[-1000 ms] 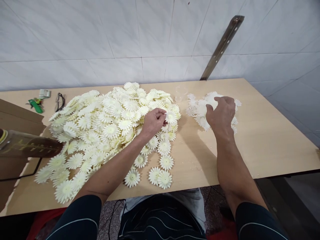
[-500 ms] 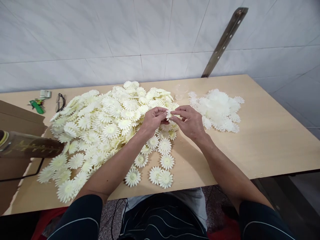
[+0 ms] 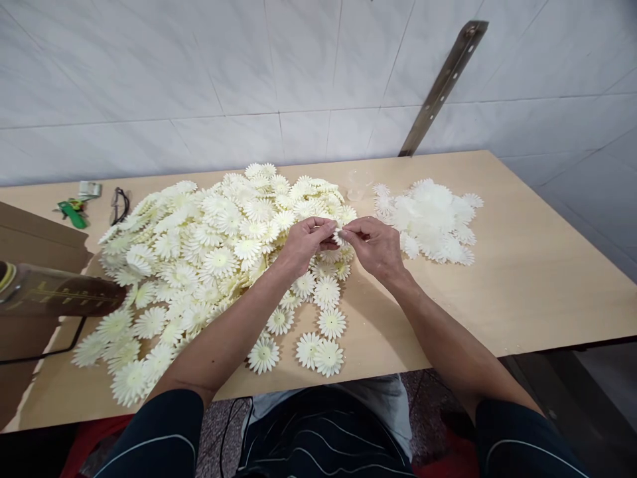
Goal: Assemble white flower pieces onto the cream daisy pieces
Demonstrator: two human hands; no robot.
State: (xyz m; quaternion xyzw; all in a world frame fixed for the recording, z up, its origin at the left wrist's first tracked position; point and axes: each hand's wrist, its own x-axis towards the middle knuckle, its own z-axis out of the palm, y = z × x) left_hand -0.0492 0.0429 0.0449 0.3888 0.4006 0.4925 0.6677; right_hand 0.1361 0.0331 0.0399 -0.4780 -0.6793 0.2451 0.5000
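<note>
A large heap of cream plastic daisy flowers (image 3: 209,245) covers the left and middle of the wooden table (image 3: 537,279). A smaller pile of whiter flowers (image 3: 432,219) lies to the right. My left hand (image 3: 303,245) and my right hand (image 3: 375,247) meet above the heap's right edge. Both pinch one small daisy flower (image 3: 339,234) between their fingertips.
A clear plastic cup (image 3: 359,184) stands between the two piles. Glasses (image 3: 119,202) and a green tool (image 3: 72,211) lie at the far left. A brown cardboard sheet (image 3: 30,239) and a dark bottle-like object (image 3: 54,291) sit at the left edge. A metal strip (image 3: 442,86) leans on the tiled wall.
My right hand left the small white pile and came left to join my left hand on a flower. Both hands have since stayed nearly still.
</note>
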